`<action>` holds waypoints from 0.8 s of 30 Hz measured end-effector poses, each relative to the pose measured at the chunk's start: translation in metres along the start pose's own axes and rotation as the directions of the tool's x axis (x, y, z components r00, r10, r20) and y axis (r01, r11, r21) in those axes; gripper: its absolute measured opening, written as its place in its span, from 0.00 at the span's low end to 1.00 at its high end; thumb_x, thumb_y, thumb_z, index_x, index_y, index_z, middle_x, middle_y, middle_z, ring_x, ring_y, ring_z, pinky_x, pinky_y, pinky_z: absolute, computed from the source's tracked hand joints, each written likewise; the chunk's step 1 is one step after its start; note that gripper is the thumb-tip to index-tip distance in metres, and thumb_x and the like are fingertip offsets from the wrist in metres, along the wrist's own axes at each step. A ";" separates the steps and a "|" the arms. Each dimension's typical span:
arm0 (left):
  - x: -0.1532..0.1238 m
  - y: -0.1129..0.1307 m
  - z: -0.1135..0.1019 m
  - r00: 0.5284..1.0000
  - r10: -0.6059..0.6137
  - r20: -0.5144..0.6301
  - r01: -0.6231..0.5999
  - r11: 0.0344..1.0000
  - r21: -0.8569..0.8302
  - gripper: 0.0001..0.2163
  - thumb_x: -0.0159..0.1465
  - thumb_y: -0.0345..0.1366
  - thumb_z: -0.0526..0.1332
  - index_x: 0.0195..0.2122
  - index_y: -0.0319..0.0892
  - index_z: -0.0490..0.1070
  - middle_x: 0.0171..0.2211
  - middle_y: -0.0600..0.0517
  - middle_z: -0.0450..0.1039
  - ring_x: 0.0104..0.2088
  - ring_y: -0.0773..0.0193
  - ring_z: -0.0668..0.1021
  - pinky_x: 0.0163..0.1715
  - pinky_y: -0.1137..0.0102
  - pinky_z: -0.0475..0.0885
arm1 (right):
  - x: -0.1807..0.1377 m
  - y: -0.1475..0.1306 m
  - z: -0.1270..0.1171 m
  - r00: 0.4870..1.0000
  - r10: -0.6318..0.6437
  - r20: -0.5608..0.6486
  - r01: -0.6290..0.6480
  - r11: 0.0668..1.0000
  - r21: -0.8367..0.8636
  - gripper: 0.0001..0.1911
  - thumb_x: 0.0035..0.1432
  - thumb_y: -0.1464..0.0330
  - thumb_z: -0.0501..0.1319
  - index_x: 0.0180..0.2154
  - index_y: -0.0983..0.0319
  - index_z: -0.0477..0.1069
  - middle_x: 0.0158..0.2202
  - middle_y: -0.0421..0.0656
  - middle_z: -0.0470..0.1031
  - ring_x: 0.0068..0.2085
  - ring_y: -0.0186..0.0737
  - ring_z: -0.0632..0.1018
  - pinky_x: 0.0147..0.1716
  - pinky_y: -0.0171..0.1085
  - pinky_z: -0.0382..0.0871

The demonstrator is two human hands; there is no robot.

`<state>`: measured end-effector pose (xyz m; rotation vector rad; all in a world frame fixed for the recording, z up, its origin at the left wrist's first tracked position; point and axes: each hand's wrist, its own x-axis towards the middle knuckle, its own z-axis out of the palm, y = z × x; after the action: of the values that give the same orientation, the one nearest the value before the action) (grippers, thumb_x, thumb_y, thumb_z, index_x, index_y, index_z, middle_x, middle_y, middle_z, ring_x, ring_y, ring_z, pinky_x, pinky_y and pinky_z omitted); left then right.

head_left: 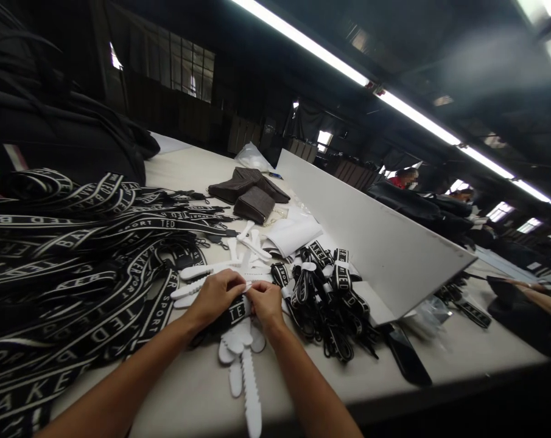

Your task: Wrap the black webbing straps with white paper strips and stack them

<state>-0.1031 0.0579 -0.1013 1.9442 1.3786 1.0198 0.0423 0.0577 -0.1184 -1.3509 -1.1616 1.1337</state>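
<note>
My left hand (215, 296) and my right hand (266, 303) meet at the middle of the table, fingers pinched together on a folded black strap with white lettering (237, 311). A white plastic tie strip (250, 286) runs between the fingertips. More white strips (246, 365) lie fanned out under and in front of my hands. To the right lies a pile of bundled black straps (327, 298), each wrapped with a white strip.
A big heap of loose black lettered straps (74, 255) covers the left side. Brown pouches (252, 194) and white papers (291, 234) lie farther back. A white divider board (371, 231) stands to the right, a black phone (405, 359) beside it. Other people work beyond.
</note>
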 end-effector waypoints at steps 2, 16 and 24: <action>-0.001 0.001 0.003 0.997 0.080 -0.011 -0.079 0.994 0.071 0.10 0.63 0.40 0.57 0.33 0.41 0.74 0.34 0.49 0.75 0.37 0.60 0.76 0.40 0.67 0.69 | 0.000 0.001 -0.001 1.000 -0.010 0.002 0.010 1.000 -0.010 0.09 0.41 0.64 0.63 0.22 0.65 0.73 0.14 0.34 0.64 0.14 0.27 0.60 0.13 0.29 0.50; -0.010 0.003 0.008 0.965 0.260 0.027 -0.257 0.930 0.261 0.14 0.62 0.24 0.48 0.31 0.39 0.74 0.32 0.46 0.73 0.34 0.60 0.75 0.37 0.68 0.69 | 0.003 -0.004 -0.002 0.994 -0.108 -0.009 0.103 0.966 -0.237 0.04 0.41 0.71 0.63 0.19 0.65 0.75 0.17 0.37 0.70 0.22 0.32 0.67 0.24 0.31 0.59; 0.003 -0.004 -0.001 0.990 0.127 0.059 -0.129 0.991 0.031 0.14 0.62 0.35 0.54 0.42 0.41 0.78 0.36 0.48 0.78 0.38 0.59 0.78 0.44 0.66 0.71 | -0.005 0.006 -0.005 0.979 -0.204 -0.019 0.201 0.974 -0.102 0.08 0.45 0.64 0.65 0.24 0.64 0.77 0.20 0.37 0.74 0.25 0.34 0.70 0.28 0.32 0.64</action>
<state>-0.1052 0.0619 -0.1032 2.0937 1.2621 0.9966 0.0471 0.0522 -0.1235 -1.2868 -1.3172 0.9177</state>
